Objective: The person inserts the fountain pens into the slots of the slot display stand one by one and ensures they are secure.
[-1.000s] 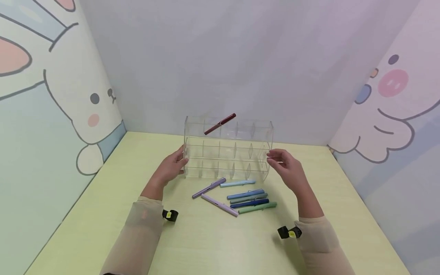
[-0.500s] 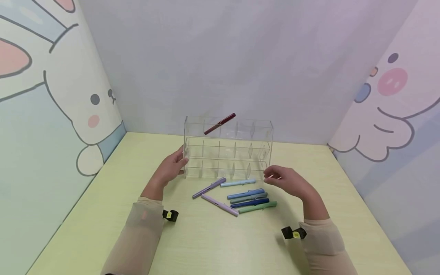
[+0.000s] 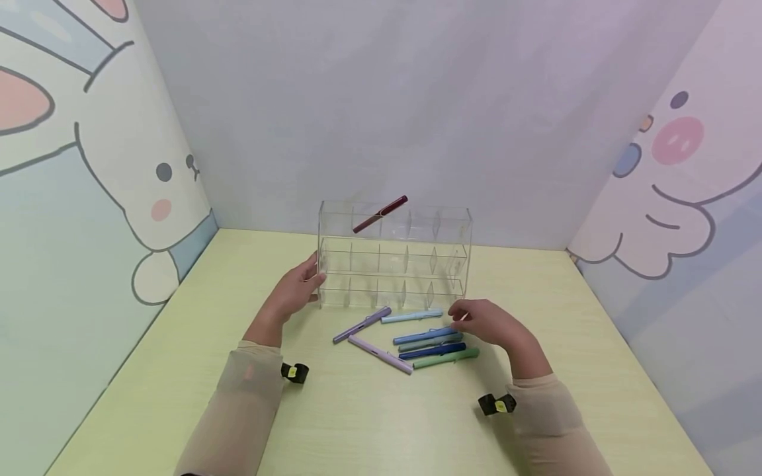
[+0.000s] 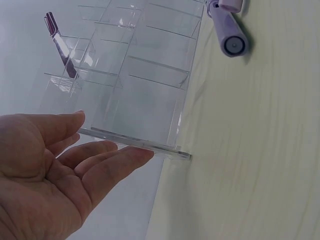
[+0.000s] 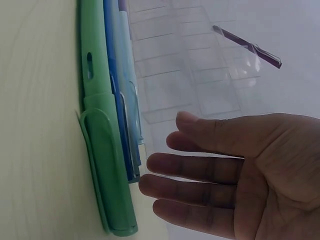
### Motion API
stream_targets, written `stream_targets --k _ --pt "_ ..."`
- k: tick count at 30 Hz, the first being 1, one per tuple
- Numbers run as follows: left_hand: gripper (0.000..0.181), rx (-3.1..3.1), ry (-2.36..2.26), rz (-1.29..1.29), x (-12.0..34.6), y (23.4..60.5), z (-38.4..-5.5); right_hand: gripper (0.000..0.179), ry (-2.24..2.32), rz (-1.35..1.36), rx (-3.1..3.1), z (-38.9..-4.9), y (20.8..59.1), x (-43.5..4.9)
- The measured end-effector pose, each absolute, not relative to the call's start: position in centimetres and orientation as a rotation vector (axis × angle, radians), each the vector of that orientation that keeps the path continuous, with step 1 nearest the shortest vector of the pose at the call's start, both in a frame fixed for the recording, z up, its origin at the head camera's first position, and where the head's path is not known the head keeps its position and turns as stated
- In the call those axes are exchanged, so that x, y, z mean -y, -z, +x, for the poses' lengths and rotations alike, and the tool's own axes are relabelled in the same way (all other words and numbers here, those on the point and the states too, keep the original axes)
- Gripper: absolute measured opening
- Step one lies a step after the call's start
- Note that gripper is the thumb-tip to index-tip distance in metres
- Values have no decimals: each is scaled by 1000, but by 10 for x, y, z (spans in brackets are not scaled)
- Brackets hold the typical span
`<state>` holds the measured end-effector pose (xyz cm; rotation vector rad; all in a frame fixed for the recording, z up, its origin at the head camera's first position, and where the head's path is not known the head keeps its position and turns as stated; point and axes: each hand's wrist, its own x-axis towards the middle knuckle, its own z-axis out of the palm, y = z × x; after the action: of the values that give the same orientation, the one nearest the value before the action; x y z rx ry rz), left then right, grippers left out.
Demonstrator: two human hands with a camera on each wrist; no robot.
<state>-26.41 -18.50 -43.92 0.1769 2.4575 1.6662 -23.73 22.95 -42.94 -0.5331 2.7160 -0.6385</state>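
Observation:
A clear acrylic rack (image 3: 364,274) with three tiers of compartments stands towards the back of the table. My left hand (image 3: 290,292) rests against its left side panel, fingers fairly straight along the outside in the left wrist view. A dark red pen (image 3: 381,215) leans slantwise in the top tier. My right hand (image 3: 491,322) hovers by the right ends of several pens, fingers loosely bent and holding nothing. Nearest to it are a blue pen (image 3: 424,336), a light blue pen (image 3: 411,317) and a grey-green pen (image 3: 430,342).
Below these lie a dark blue pen (image 3: 432,352) and a green pen (image 3: 445,359). To their left are a purple pen (image 3: 362,324) and a lilac pen (image 3: 380,354). Cartoon-printed walls (image 3: 161,119) flank the pale table (image 3: 369,423) on both sides, with a plain curtain behind.
My right hand has left the rack's right side and come down and left towards the pens. The left hand, rack and pens have kept their places.

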Motion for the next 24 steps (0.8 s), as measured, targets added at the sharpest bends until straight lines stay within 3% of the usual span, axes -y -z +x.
stream_targets --k 24 --pt "61 -2460 -1675 195 185 441 -265 16 392 -624 -2811 -236 442 -209"
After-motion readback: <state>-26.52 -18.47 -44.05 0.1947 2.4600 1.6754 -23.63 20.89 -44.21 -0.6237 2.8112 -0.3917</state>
